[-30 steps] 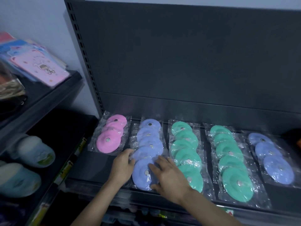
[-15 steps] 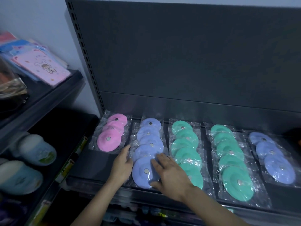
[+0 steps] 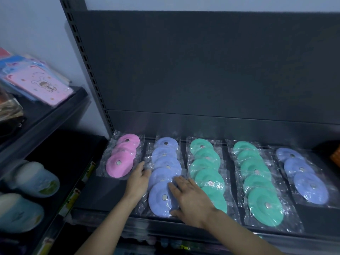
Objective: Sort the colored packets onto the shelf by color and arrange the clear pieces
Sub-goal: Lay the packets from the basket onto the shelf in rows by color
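Note:
Rows of round discs in clear plastic packets lie on the dark shelf (image 3: 103, 192): a pink row (image 3: 122, 159), a purple row (image 3: 165, 162), two green rows (image 3: 206, 166) (image 3: 257, 177) and a second purple row (image 3: 303, 173) at the right. My left hand (image 3: 138, 179) lies flat against the left edge of the first purple row, fingers apart. On the right side of the front purple packet (image 3: 160, 199) my right hand (image 3: 191, 197) rests with spread fingers and the thumb at the packet's front edge. Neither hand lifts anything.
A neighbouring dark shelf unit on the left holds pink and blue cartoon packets (image 3: 40, 85) up high and rounded blue-white items (image 3: 31, 177) lower down. The grey back panel (image 3: 202, 70) rises behind the rows. An orange object (image 3: 335, 157) peeks in at the far right.
Both hands stay on the purple row. The left hand has slid slightly up along its left edge, and the front purple packet has shifted a little.

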A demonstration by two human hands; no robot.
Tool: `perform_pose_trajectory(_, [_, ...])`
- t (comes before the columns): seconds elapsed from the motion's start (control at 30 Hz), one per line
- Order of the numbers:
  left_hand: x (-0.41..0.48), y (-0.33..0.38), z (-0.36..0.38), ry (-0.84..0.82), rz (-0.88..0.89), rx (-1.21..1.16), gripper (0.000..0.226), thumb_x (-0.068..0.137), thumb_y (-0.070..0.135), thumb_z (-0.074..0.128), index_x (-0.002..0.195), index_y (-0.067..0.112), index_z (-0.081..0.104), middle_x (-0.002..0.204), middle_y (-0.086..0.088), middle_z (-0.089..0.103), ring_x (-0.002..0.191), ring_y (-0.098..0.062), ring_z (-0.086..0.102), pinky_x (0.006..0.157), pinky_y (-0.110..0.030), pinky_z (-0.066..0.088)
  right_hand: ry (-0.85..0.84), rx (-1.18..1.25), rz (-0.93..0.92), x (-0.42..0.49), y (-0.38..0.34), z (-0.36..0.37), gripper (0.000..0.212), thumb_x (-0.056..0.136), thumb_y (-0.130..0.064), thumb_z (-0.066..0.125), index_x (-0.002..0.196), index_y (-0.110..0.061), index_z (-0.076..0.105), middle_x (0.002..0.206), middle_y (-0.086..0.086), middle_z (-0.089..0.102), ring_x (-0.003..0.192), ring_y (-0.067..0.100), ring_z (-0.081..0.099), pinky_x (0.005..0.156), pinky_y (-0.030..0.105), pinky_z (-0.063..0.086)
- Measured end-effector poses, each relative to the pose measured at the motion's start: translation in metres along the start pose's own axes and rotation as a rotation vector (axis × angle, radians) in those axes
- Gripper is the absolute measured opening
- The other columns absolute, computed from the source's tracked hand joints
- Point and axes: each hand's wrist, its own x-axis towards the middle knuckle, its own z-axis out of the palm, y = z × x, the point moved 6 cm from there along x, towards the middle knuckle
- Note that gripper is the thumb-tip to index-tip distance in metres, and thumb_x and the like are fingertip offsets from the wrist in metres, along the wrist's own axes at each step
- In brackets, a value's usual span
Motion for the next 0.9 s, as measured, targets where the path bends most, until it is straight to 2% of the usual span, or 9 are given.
perform_pose_trajectory(0.1, [0.011,0.012,-0.001,0.039,-0.033,0.028,0.016,0.095,0.012,0.048,0.083,0.021,0.054,0.08,0.004,0.058,0.085,-0.019,0.054,0.073,-0.028,0.04,-0.01,0.005,0.006,0.001,0.003,-0.002,0.079,0.09,-0.048,0.05,0.151,-0.018,0.008,0.159,0.011,0.001,0.146,0.025,-0.001,0.107,0.031,-0.017])
perform_pose_trajectory(0.2, [0.025,0.01,-0.005,0.108,-0.053,0.146,0.014,0.091,0.012,0.052,0.093,0.002,0.062,0.086,-0.013,0.067,0.083,-0.031,0.061,0.068,-0.031,0.041,-0.02,0.016,0.025,0.004,0.006,-0.005,0.083,0.089,-0.056,0.047,0.151,-0.021,0.005,0.158,0.014,0.0,0.146,0.026,-0.002,0.109,0.032,-0.015])
perform_pose_trajectory(0.27, [0.034,0.01,-0.008,0.119,-0.025,0.218,0.018,0.088,0.013,0.056,0.08,-0.003,0.061,0.074,-0.018,0.067,0.074,-0.035,0.063,0.059,-0.032,0.041,-0.028,0.012,0.033,0.007,0.008,-0.005,0.085,0.088,-0.059,0.046,0.151,-0.021,0.003,0.158,0.016,-0.001,0.146,0.028,-0.004,0.11,0.033,-0.014])
perform_pose_trajectory(0.37, [0.042,0.015,-0.01,0.148,0.013,0.315,0.032,0.085,0.013,0.061,0.055,0.009,0.05,0.049,-0.001,0.052,0.047,-0.016,0.046,0.046,-0.027,0.031,-0.057,0.003,0.042,0.01,0.007,-0.003,0.087,0.087,-0.059,0.048,0.151,-0.02,0.003,0.157,0.018,-0.002,0.146,0.03,-0.005,0.111,0.034,-0.014])
perform_pose_trajectory(0.47, [0.046,0.02,-0.007,0.121,0.019,0.387,0.046,0.082,0.012,0.063,0.042,0.011,0.041,0.038,0.001,0.039,0.039,-0.012,0.031,0.043,-0.026,0.025,-0.064,-0.002,0.044,0.011,0.006,-0.002,0.088,0.086,-0.056,0.052,0.15,-0.019,0.005,0.157,0.02,-0.001,0.146,0.031,-0.004,0.109,0.036,-0.015])
perform_pose_trajectory(0.57, [0.054,0.012,-0.005,0.073,-0.063,0.269,0.022,0.077,0.005,0.065,0.055,0.007,0.063,0.056,-0.007,0.06,0.056,-0.016,0.049,0.057,-0.027,0.038,-0.072,-0.01,0.04,0.011,0.007,-0.002,0.088,0.086,-0.055,0.053,0.15,-0.019,0.004,0.157,0.019,-0.001,0.146,0.03,-0.004,0.109,0.036,-0.016])
perform_pose_trajectory(0.63, [0.058,0.011,-0.007,0.061,-0.055,0.196,0.022,0.077,0.002,0.065,0.06,0.015,0.066,0.063,0.0,0.064,0.063,-0.014,0.054,0.062,-0.025,0.041,-0.066,-0.008,0.035,0.012,0.008,-0.002,0.088,0.086,-0.054,0.054,0.151,-0.02,0.004,0.157,0.017,-0.001,0.146,0.029,-0.004,0.109,0.036,-0.018])
perform_pose_trajectory(0.8, [0.067,0.015,-0.007,-0.043,0.024,0.325,0.022,0.081,0.0,0.06,0.063,0.011,0.066,0.064,-0.002,0.065,0.06,-0.015,0.055,0.058,-0.026,0.043,-0.071,-0.01,0.031,0.013,0.009,-0.001,0.088,0.087,-0.054,0.053,0.151,-0.022,0.002,0.158,0.013,-0.002,0.146,0.027,-0.004,0.111,0.036,-0.016])
perform_pose_trajectory(0.9, [0.069,0.02,-0.004,-0.044,0.09,0.451,0.01,0.084,0.005,0.059,0.085,0.004,0.069,0.079,-0.008,0.07,0.07,-0.021,0.062,0.061,-0.028,0.045,-0.066,-0.001,0.031,0.014,0.01,-0.001,0.087,0.086,-0.053,0.054,0.15,-0.024,0.003,0.158,0.013,-0.002,0.146,0.027,-0.005,0.109,0.035,-0.016])
